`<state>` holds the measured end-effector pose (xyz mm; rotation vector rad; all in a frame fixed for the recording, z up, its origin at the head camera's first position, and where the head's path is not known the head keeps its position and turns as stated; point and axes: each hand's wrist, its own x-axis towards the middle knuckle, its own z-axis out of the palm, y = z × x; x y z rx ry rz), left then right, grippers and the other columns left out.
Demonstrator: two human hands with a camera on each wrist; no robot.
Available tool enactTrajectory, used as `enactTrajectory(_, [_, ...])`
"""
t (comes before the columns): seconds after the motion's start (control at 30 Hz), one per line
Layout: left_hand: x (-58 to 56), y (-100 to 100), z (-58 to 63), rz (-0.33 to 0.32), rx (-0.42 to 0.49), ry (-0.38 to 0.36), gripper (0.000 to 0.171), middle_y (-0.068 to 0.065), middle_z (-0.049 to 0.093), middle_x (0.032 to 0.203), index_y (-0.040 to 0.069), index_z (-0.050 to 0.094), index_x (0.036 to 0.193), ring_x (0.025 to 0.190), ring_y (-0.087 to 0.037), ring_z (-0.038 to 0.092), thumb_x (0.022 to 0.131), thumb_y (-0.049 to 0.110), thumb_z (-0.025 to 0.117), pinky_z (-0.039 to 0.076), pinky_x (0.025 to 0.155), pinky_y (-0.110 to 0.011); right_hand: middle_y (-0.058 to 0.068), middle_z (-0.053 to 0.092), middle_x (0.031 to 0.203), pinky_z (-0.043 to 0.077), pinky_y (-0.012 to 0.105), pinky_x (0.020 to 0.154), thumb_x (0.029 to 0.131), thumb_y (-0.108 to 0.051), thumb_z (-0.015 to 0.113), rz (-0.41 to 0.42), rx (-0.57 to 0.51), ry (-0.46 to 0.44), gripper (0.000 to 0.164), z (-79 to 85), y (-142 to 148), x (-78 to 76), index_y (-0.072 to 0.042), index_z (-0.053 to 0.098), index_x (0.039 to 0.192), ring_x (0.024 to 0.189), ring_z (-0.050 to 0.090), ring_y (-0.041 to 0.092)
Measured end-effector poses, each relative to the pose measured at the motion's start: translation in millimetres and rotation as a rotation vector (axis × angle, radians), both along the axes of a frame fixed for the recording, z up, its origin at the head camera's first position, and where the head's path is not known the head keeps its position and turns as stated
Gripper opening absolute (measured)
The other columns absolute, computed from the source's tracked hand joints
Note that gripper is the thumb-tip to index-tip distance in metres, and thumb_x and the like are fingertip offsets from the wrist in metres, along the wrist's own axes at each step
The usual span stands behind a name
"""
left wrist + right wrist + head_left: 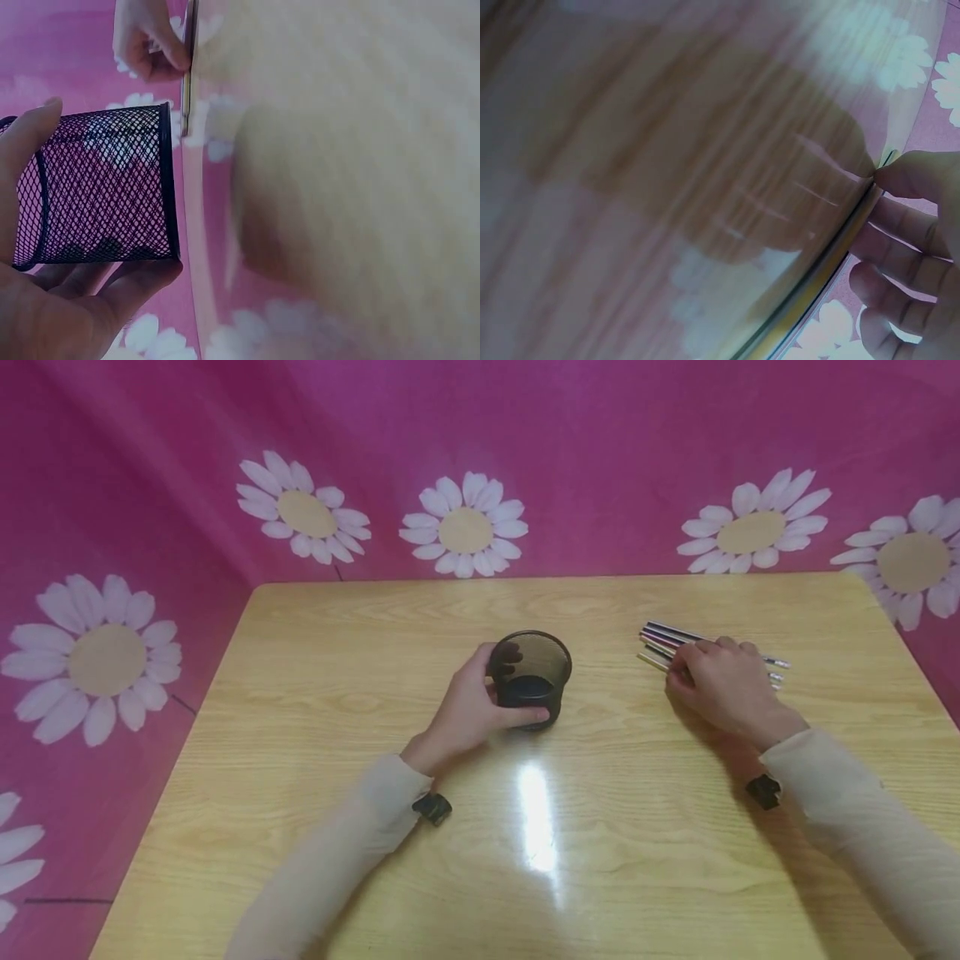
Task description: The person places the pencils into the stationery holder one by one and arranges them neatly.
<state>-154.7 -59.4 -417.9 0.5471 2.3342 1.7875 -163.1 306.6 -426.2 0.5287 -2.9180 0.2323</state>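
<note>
A black mesh pencil cup [534,700] stands upright near the middle of the table, its opening facing up. My left hand [472,706] grips it from the left side, thumb at the front and fingers round the back; the left wrist view shows the mesh wall [105,187] between thumb and fingers. Several pencils [666,629] lie side by side on the table at the right. Over them is my right hand [723,685], with curled fingers hiding their middles. In the right wrist view, thumb and fingertips pinch at a yellow pencil [802,300] in the bunch.
The wood-grain table [315,693] extends all around the cup and pencils. Behind its far edge hangs a pink cloth [600,460] with white flowers. A bright light reflection lies on the tabletop in front of the cup.
</note>
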Motion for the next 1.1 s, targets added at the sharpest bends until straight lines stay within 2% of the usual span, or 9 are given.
enactTrajectory(0.2, [10.7,5.7,-4.8,-0.027,-0.044,-0.014,0.091,-0.013,0.062,0.144,0.0,0.052,0.147,0.129,-0.028,0.061,0.073,0.014,0.104,0.051,0.109,-0.044,0.012,0.071,0.083,0.047,0.059,0.068,0.092,-0.012,0.074,0.005,-0.001,0.006,0.011,1.1,-0.2,0.9,-0.001,0.074,0.095,0.082,0.062,0.042])
enactTrajectory(0.4, [16.0,7.6,-8.3,-0.032,-0.076,-0.023,0.089,-0.007,0.063,0.14,0.006,0.053,0.143,0.128,-0.024,0.06,0.072,0.014,0.105,0.049,0.112,-0.042,0.012,0.07,0.081,0.048,0.061,0.065,0.09,-0.011,0.073,0.024,-0.01,0.043,0.008,0.8,0.8,0.3,-0.003,0.073,0.091,0.079,0.063,0.043])
enactTrajectory(0.6, [16.9,8.2,-7.6,-0.043,-0.118,-0.015,0.089,-0.01,0.063,0.14,0.005,0.052,0.142,0.13,-0.025,0.058,0.071,0.016,0.105,0.046,0.114,-0.043,0.011,0.068,0.078,0.047,0.06,0.06,0.087,-0.008,0.073,0.049,-0.025,0.089,0.003,-0.5,1.5,-0.1,-0.005,0.071,0.087,0.075,0.062,0.042])
enactTrajectory(0.93, [14.8,8.8,-6.1,-0.068,-0.16,0.003,0.089,-0.01,0.061,0.14,0.004,0.047,0.138,0.129,-0.025,0.057,0.071,0.016,0.105,0.043,0.116,-0.042,0.015,0.071,0.084,0.048,0.061,0.065,0.088,-0.003,0.075,0.045,-0.023,0.061,0.004,0.6,1.1,-0.2,-0.002,0.072,0.091,0.079,0.063,0.043])
enactTrajectory(1.1, [14.2,8.4,-7.3,-0.082,-0.158,-0.002,0.089,-0.01,0.061,0.139,0.005,0.046,0.136,0.13,-0.025,0.057,0.07,0.015,0.105,0.043,0.117,-0.042,0.015,0.072,0.083,0.048,0.06,0.065,0.088,-0.001,0.075,0.059,-0.015,0.081,0.004,-0.7,1.9,-0.1,-0.003,0.072,0.09,0.078,0.063,0.043])
